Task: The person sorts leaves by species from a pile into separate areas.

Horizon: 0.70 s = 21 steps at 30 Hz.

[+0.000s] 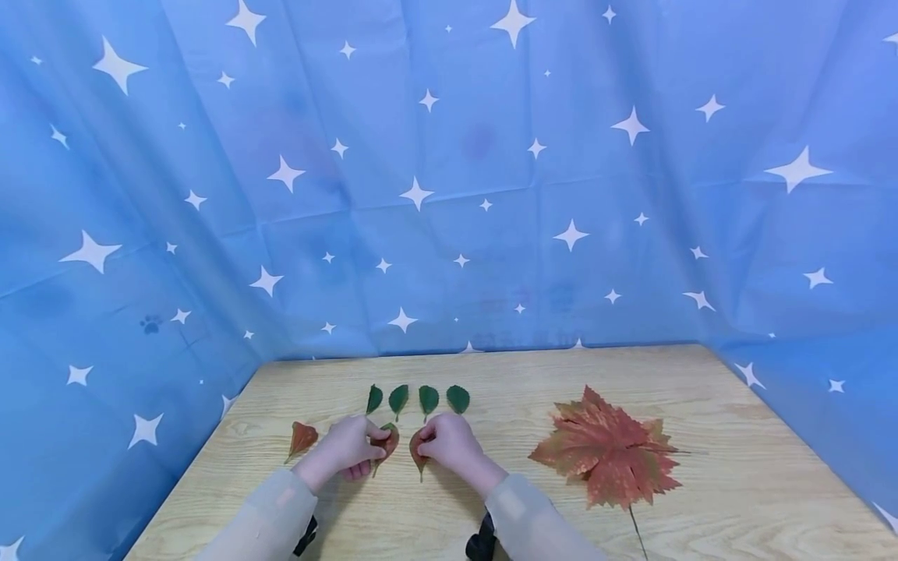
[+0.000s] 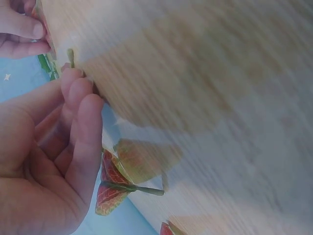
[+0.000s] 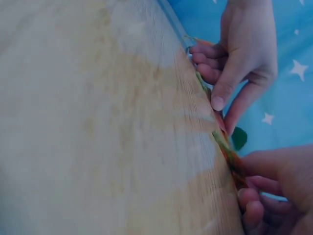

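Red-orange, a lone small leaf (image 1: 302, 438) lies at the table's (image 1: 737, 499) left. Next, the left hand (image 1: 347, 446) pinches a reddish leaf (image 1: 387, 444) against the wood; just beside it the right hand (image 1: 449, 441) pinches another (image 1: 417, 450). Four green leaves (image 1: 417, 398) line up behind; a big maple leaf (image 1: 609, 450) lies right.
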Tool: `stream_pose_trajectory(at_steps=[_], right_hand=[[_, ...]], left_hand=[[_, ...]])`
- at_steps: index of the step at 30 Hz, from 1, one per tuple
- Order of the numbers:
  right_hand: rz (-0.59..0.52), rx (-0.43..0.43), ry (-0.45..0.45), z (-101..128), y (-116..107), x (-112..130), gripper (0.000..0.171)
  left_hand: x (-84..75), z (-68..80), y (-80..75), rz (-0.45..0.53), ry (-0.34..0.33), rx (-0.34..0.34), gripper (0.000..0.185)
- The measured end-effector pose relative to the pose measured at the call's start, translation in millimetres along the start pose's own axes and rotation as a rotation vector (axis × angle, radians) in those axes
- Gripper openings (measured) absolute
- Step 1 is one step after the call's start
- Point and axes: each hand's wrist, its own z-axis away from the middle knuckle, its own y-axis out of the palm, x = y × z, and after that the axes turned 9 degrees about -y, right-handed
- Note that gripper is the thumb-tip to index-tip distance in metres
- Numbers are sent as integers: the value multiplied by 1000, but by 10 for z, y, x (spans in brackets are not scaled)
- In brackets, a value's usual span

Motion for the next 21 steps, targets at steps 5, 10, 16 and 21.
stream_pose_trajectory(at_steps=[5,10,16,21], right_hand=[[13,4,-28,17,-25,-7,6],[-18,7,-15,25,-21,-30,5],[-70,-7,41,19,-20,-38,5],[-121,-25,68,17,-39,-11,7]], left_hand=[[-8,7,-1,12,-24,7,37],[-9,18,3,6,-36,0,37],[-21,-26,3,-22,8,-43,32],[-64,-53,-26,2,7,-43,29]])
